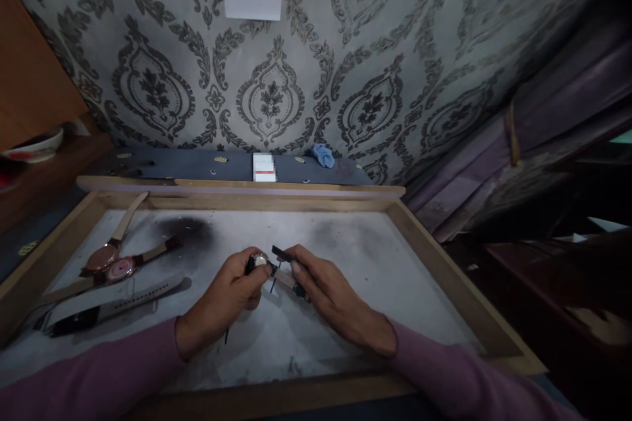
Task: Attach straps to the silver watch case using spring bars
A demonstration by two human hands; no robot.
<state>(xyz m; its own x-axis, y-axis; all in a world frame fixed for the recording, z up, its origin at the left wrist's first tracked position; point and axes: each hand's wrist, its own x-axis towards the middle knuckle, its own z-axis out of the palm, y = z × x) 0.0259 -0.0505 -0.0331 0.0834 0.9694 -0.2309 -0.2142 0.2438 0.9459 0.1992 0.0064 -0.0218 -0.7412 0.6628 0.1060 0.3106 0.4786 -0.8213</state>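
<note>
My left hand is closed around a small wristwatch with a pale round face and a dark strap, held above the middle of the tray. A greyish strap piece runs from the watch toward my right hand. Between the thumb and fingers of that hand is a flat black strip, its free end pointing at the watch. I cannot tell whether the strip is a strap end or a tool. A dark thin piece hangs between the hands.
A wooden-framed tray with a pale, smudged floor lies under my hands. At its left are a rose-gold watch, a pink-faced watch and loose straps. Behind stand a small white box and a crumpled blue cloth.
</note>
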